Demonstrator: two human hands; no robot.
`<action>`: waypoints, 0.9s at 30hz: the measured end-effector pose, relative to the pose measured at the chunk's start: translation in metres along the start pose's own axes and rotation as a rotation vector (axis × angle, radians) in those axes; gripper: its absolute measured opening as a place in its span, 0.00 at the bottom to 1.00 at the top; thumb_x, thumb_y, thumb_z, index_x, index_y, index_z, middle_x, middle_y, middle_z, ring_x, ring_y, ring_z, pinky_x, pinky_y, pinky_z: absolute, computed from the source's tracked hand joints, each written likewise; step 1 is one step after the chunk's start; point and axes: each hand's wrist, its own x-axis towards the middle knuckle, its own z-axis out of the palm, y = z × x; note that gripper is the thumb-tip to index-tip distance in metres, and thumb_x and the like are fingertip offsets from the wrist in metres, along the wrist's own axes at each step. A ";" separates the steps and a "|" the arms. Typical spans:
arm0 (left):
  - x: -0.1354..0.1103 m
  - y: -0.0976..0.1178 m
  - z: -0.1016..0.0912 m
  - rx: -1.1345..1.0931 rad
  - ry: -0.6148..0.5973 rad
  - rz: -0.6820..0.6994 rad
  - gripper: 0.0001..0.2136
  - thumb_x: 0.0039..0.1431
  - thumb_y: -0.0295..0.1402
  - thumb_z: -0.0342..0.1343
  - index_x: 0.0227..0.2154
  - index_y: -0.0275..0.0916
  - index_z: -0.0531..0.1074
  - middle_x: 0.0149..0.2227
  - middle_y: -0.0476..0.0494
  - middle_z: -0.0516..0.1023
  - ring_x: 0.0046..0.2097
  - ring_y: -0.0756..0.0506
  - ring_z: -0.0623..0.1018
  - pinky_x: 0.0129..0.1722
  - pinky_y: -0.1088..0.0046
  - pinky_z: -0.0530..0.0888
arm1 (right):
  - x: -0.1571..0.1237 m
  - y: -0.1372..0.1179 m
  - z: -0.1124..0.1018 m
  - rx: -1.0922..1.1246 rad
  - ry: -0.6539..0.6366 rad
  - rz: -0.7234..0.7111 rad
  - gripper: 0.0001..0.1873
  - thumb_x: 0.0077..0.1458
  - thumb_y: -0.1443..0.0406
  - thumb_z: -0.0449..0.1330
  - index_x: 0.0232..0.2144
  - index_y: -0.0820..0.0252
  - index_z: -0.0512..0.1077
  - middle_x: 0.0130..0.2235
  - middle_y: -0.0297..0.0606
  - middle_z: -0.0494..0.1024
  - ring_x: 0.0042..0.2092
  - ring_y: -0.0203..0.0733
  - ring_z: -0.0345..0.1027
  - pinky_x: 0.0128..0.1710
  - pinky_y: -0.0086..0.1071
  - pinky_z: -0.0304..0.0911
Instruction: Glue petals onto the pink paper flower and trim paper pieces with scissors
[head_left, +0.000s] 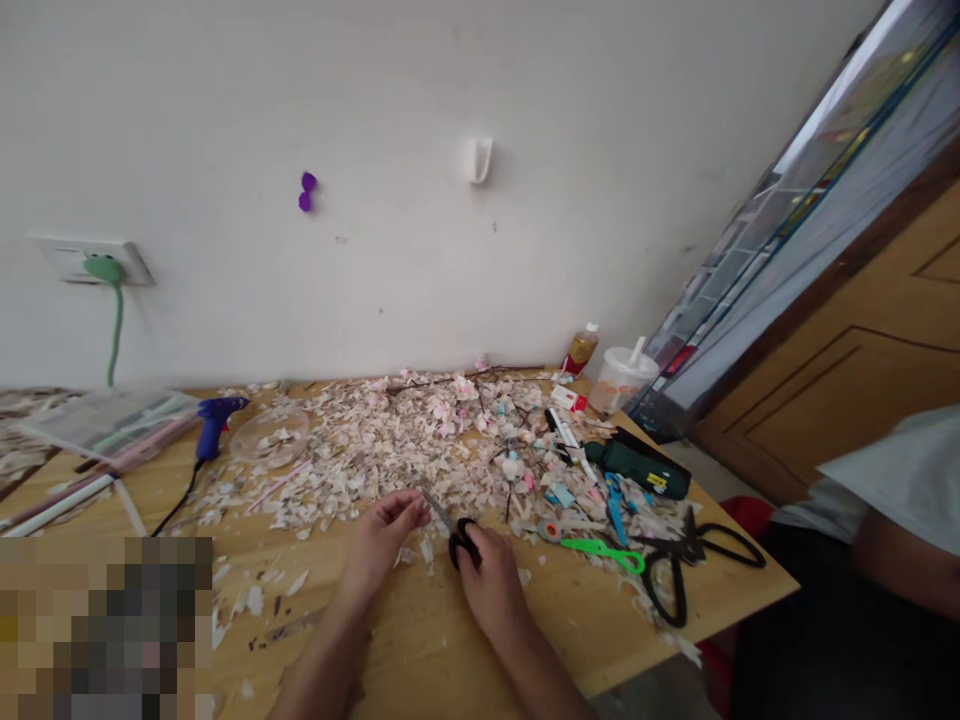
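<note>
My right hand (491,580) grips small black-handled scissors (457,540), whose blades point up and left toward my other hand. My left hand (386,535) is closed in a pinch just left of the blade tips; what is between the fingertips is too small to make out. Beyond both hands spreads a thick layer of pale pinkish-white petals (360,450). Artificial blossoms (450,405) on thin dark branches lie on the petals toward the wall.
A blue glue gun (217,425) and clear round dish (270,438) are at left. Large black shears (686,550), green scissors (604,550), blue scissors (615,508) and a dark pouch (645,470) lie right. A bottle (581,350) and lidded cup (622,378) stand behind. A person (885,530) sits at right.
</note>
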 end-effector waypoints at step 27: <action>0.056 0.169 -0.173 1.797 0.207 0.206 0.18 0.62 0.36 0.43 0.45 0.37 0.75 0.41 0.32 0.80 0.41 0.33 0.78 0.36 0.63 0.68 | -0.001 0.002 -0.001 0.272 -0.014 0.138 0.14 0.58 0.58 0.53 0.36 0.60 0.74 0.35 0.44 0.78 0.38 0.47 0.71 0.40 0.34 0.63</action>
